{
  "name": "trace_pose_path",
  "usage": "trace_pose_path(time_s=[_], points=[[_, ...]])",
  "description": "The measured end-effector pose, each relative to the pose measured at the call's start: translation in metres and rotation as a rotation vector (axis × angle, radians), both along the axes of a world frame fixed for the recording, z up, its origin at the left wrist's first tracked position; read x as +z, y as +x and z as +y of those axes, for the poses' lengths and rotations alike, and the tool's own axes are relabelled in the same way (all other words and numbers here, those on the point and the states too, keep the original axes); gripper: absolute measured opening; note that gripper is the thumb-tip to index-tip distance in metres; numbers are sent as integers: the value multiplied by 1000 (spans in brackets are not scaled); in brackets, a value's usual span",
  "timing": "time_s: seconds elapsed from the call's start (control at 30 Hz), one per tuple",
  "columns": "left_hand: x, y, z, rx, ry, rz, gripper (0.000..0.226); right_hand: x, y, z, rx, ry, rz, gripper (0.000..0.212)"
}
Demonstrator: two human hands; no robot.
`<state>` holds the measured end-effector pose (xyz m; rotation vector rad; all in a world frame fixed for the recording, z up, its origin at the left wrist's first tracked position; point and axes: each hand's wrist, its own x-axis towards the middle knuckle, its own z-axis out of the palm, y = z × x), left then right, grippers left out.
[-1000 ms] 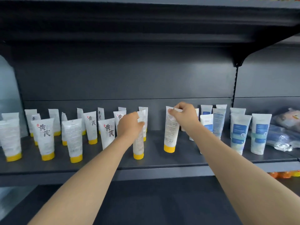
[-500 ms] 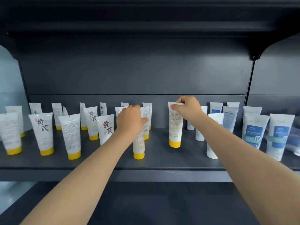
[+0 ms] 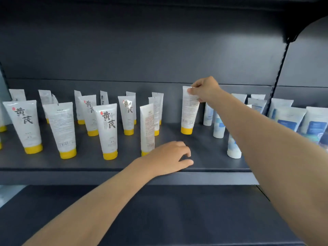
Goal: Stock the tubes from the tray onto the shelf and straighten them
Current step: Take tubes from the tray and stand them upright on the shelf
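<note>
While your right grip (image 3: pixel 205 89) has the held tube (image 3: pixel 190 110) pinched by its flat crimped top, turn it from there rather than lifting. The yellow cap looks to be sitting on the shelf (image 3: pixel 88 176), so a slow twist about the cap should bring the face round without toppling anything. The small-print side with the barcode faces you now, whereas several yellow-capped tubes (image 3: pixel 108 130) to the left show large dark characters, so I'd judge that is the side to present. Set it plumb before you let go, since a tall tube on a narrow cap will likely tip from a sideways nudge. That right grip is closed tight, thumb and fingertips clamped on the top edge, the other fingers curled in behind. Your left grip (image 3: pixel 168 158) holds nothing; its fingers are loosely bent and spread, tips resting on the shelf near the front lip. Just beside its wrist stands a side-on tube (image 3: pixel 147 128), whose cap is partly hidden behind the hand, so I cannot tell whether they touch. Mind it when you move that arm. Beyond your right forearm a group of white-and-blue tubes (image 3: pixel 218 128) stands near the held tube. Leave a gap there. No tray is in view, and many of the yellow-capped tubes face different ways and need straightening.
</note>
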<state>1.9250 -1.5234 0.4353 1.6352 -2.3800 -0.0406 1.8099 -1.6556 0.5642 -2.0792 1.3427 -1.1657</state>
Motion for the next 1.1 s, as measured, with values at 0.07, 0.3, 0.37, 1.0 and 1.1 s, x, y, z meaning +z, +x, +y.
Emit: trace_pose_path(time_s=[0.07,0.3,0.37,1.0,1.1], points=[[-13,4,-8,-22,55,61,34,-9,10,-16,-16,8,-16,23],[-23,9,-17,-63,86,144,36,-36,40,-73,-14,67,-14,27],[-24,9,-16,-67,80,156,35,-40,50,-88,-4,62,-4,28],[-32,8,-22,-70,45,303,33,-55,80,-171,-35,-10,89,32],[-33,8,-23,-68,42,304,33,-54,84,-172,-48,-40,108,30]])
